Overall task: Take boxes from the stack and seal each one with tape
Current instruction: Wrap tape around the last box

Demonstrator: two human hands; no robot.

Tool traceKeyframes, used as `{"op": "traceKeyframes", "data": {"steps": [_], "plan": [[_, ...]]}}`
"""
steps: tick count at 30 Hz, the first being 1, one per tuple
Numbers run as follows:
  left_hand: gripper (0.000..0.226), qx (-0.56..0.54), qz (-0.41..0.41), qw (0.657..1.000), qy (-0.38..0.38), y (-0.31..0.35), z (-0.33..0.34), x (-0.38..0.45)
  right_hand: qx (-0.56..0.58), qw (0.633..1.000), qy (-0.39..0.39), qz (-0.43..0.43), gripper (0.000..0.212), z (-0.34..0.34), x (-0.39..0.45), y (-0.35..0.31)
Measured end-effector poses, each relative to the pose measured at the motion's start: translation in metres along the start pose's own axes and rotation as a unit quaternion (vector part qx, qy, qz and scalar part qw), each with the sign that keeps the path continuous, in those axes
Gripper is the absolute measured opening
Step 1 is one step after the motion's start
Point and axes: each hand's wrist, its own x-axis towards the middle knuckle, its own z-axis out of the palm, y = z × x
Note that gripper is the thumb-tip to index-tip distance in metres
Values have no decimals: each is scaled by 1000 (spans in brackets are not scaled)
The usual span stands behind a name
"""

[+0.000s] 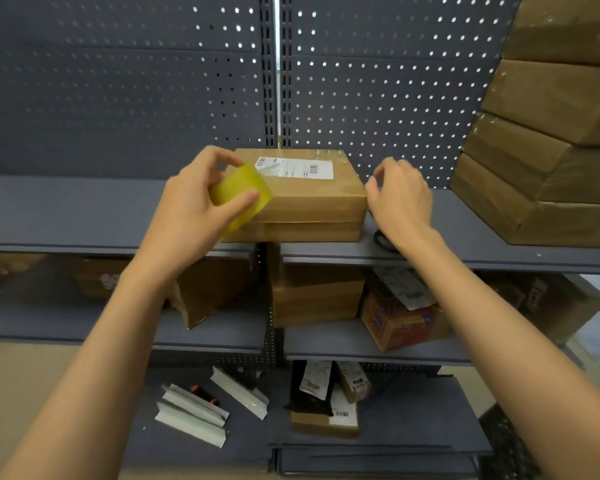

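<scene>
The box (302, 195), brown cardboard with a white shipping label (295, 167) on its top, lies flat on the grey shelf (84, 216), at the shelf's front edge and near its middle, where the two shelf sections meet. Glossy tape already shows across its top and front.

At the right end of the same shelf, a stack of boxes (548, 133) rises out of the top of the view, each box wrapped in shiny tape and set slightly askew on the one below. Between the stack and the box, a dark looped object lies on the shelf, mostly hidden behind the right wrist; what it is cannot be told. Behind everything stands a grey pegboard wall (118, 81). The lower shelves hold more cardboard boxes, an orange printed carton (400, 323), several white angled strips (194, 414) and small labelled parcels.

The left hand (191, 206) reaches in from the lower left and grips a roll of yellowish tape (241, 197), thumb along the near side and fingers (222, 157) curled over the far side, the roll held against the box's left end. The right hand (400, 199) hovers just beside the box's right end, palm down, fingers loosely curled with thumb and forefinger close together; whether they pinch a tape end cannot be told.
</scene>
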Motion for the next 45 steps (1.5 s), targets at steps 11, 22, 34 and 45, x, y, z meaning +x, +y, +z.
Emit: {"op": "traceKeyframes", "data": {"steps": [11,22,34,45], "plan": [[41,231,-13,972,24,-101,-73,43,22,992,-27,-121,26,15,14,-107],[38,286,15,957,-50,-219,-94,77,19,990,-45,-129,26,74,29,-237],[30,333,26,940,-64,-289,-89,82,-12,996,-37,-85,24,100,27,-263],[39,140,155,972,-104,-162,-55,111,212,975,-12,64,45,70,33,-207]]}}
